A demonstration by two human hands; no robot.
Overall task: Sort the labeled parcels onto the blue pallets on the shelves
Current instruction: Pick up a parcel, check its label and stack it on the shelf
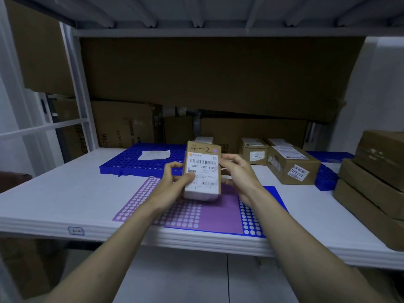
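A small brown parcel [202, 171] with a white barcode label and "4-2" handwritten on top is held up over the white shelf [65, 193]. My left hand [175, 182] grips its left side, thumb on the label. My right hand [238, 173] holds its right edge with curled fingers. A blue pallet [140, 160] lies behind on the left, with a white paper slip [154, 154] on it. Another blue pallet [325, 176] on the right carries several labeled parcels [293, 165].
Purple and blue sticker sheets [218, 213] lie on the shelf under the parcel. Stacked brown boxes [371, 182] fill the right edge. Large cartons [218, 79] line the back. An upper shelf hangs overhead. A "6-2" tag [75, 231] marks the front edge.
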